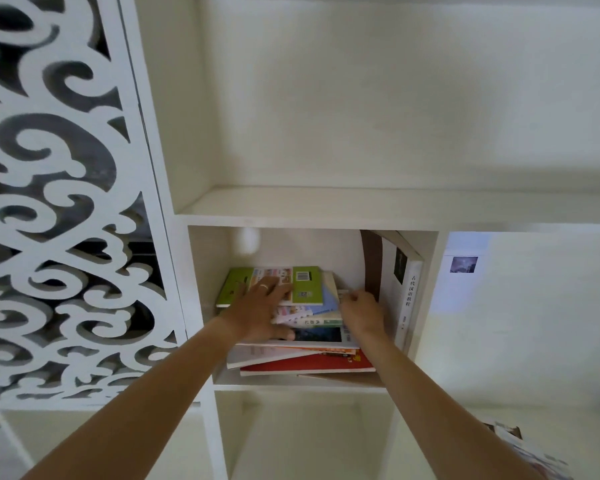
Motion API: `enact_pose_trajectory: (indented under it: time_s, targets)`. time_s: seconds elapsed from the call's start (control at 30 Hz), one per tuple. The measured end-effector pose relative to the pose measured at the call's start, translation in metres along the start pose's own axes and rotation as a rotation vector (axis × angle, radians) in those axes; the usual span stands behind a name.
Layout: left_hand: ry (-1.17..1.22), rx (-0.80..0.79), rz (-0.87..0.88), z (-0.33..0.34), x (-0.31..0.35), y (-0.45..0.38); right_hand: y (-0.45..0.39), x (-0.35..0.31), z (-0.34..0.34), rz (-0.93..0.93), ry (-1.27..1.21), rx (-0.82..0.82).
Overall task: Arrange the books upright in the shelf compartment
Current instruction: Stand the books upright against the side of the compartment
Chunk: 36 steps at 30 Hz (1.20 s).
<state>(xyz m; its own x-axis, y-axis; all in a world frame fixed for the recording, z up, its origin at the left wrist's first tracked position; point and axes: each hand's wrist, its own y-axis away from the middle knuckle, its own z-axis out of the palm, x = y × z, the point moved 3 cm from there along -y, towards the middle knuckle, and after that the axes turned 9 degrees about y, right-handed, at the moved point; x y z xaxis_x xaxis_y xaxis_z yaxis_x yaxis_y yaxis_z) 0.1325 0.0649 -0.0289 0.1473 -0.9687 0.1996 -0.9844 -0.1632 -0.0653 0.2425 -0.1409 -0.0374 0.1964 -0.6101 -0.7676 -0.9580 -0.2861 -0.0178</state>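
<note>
A flat pile of several books (302, 355) lies in the white shelf compartment (201, 271). A green-covered book (307, 284) tops the pile; a red one (309, 367) is near the bottom. My left hand (257, 308) lies spread across the top books, thumb hooked under their front edge. My right hand (361, 311) grips the right edges of the upper books. At the compartment's right wall a white book with a dark spine label (407, 296) and a brown-backed book (371, 261) stand upright, leaning slightly.
A carved white scrollwork panel (59, 202) flanks the shelf on the left. Open compartments sit above (309, 133) and below (305, 441). A small picture (463, 264) hangs in the right bay. Loose printed papers (530, 455) lie at lower right.
</note>
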Motion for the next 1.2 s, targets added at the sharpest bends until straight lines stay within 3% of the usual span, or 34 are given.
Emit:
enact_pose_trajectory:
  time_s: [0.17, 0.37, 0.73, 0.87, 1.03, 1.1, 1.2]
  targets:
    - [-0.013, 0.087, 0.064, -0.005, 0.000, 0.000, -0.013, -0.024, -0.002, 0.156, -0.013, -0.121]
    - [-0.148, 0.135, 0.185, -0.008, 0.005, 0.001, -0.024, -0.019, 0.000, 0.278, -0.321, -0.228]
    - [-0.109, 0.402, -0.067, 0.020, 0.026, -0.012, 0.001, -0.032, -0.016, 0.328, -0.588, -0.276]
    - [-0.059, 0.534, -0.009, 0.017, 0.027, -0.007, 0.003, -0.017, -0.016, 0.275, -0.622, -0.249]
    - [0.511, 0.861, -0.193, -0.031, 0.016, 0.013, -0.003, -0.017, -0.012, 0.237, -0.483, -0.217]
    - [0.740, 0.986, -0.279, -0.043, 0.006, 0.026, -0.008, -0.017, -0.002, 0.234, -0.187, -0.163]
    - [0.881, 1.015, -0.317, -0.044, 0.002, 0.034, -0.009, -0.011, 0.011, 0.159, 0.328, -0.052]
